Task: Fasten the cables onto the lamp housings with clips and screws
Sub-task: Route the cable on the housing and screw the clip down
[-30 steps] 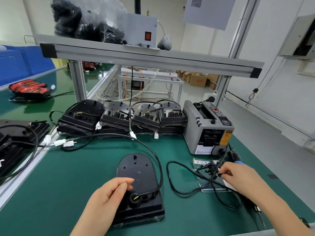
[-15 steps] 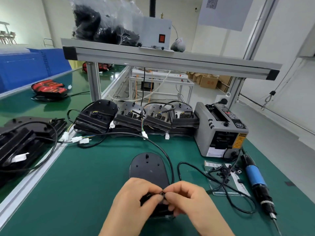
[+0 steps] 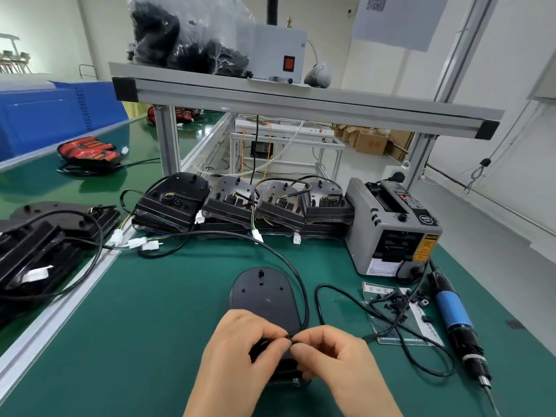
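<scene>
Both my hands are low in the middle of the frame, fingertips meeting over the near end of the lamp housing [image 3: 263,296]. My left hand [image 3: 240,347] and my right hand [image 3: 328,353] each have fingers curled, and thumb and forefinger of both pinch 1 small black clip [image 3: 289,338] right where the cable [image 3: 302,293] comes down to the housing. The clip is too small for me to make out how it sits on the cable.

The housing lies flat on the green surface [image 3: 135,326], rounded end pointing away from me, and my hands cover its near part. The cable curves along the housing's right edge and arcs off toward the upper left.

To the right, a clear sheet [image 3: 388,332] carries a scatter of loose black clips [image 3: 400,299], with another thin black lead looped across it. Just right of that lies a blue-banded electric screwdriver [image 3: 454,314], tip toward the lower right corner. Above it stands a grey tape dispenser [image 3: 391,230]. Left of the dispenser, 4 more housings [image 3: 240,203] lean in a row along the back of the surface, under the aluminium shelf [image 3: 301,97].
</scene>
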